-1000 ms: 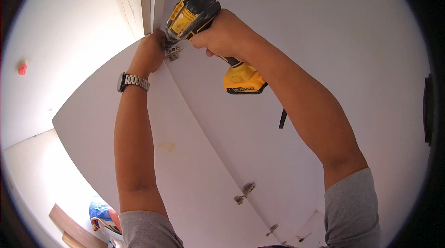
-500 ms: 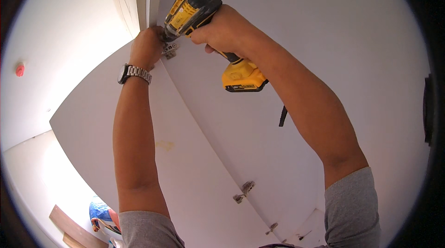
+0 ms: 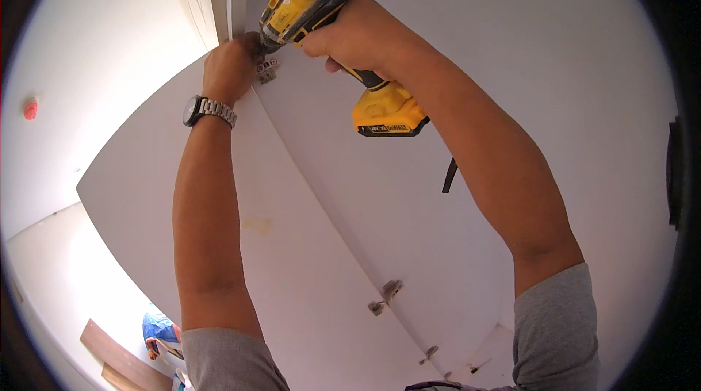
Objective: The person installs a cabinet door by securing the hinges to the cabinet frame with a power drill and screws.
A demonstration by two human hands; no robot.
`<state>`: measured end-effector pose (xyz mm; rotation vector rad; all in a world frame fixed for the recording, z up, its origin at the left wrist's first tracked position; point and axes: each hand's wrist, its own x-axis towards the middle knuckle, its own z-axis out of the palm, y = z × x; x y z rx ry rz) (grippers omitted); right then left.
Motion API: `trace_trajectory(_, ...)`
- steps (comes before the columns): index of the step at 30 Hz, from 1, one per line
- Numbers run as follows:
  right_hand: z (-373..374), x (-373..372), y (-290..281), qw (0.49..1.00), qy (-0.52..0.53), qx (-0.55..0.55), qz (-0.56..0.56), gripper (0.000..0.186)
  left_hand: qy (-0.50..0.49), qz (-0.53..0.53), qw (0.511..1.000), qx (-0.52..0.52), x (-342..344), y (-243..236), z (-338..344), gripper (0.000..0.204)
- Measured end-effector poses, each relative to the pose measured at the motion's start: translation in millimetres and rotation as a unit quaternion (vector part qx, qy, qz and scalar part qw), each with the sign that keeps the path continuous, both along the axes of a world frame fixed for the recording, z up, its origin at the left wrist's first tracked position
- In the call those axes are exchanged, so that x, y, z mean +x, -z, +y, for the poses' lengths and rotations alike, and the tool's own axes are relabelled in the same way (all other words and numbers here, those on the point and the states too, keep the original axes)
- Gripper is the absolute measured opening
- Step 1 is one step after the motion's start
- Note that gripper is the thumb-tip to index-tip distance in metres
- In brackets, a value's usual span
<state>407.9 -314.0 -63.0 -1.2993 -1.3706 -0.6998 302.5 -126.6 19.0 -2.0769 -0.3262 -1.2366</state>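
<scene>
My right hand [image 3: 358, 35] is wrapped around the handle of a yellow and black cordless drill [image 3: 296, 8], its nose pointing down and left. The drill's battery [image 3: 391, 110] hangs below my wrist. My left hand [image 3: 232, 66], with a metal-band watch [image 3: 214, 110] on the wrist, is closed at the drill's nose; its fingertips are partly hidden and I cannot see what they pinch. Just below the nose, a metal cabinet hinge [image 3: 267, 71] sits at the top of the joint between a white door panel [image 3: 212, 194] and a white side panel [image 3: 423, 201].
Two more hinges sit lower along the same joint, a nearer one [image 3: 385, 297] and a smaller one [image 3: 429, 354]. Wooden boards [image 3: 120, 358] and a blue bag [image 3: 157, 329] are at the lower left. A red round fitting [image 3: 30, 108] is on the pale surface at left.
Both hands and the drill sit slightly higher in the picture, with the drill shifted a little to the right. My grip on the drill is the same.
</scene>
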Motion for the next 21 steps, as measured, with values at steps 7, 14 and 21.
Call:
trace_trajectory(7,-11.1,-5.3,15.5,0.987,-0.071,0.050,0.136,0.024,0.116,-0.009,0.993,0.019,5.9,-7.9,20.7,0.024)
trace_trajectory(14,-65.7,-36.3,156.9,0.894,-0.259,0.110,0.350,0.034,0.389,-0.027,0.920,0.019,-46.9,67.9,-26.4,0.030)
trace_trajectory(21,-103.3,-56.1,420.4,0.713,-0.432,-0.014,0.552,0.057,0.489,-0.071,0.655,-0.572,-177.6,380.8,-37.9,0.029)
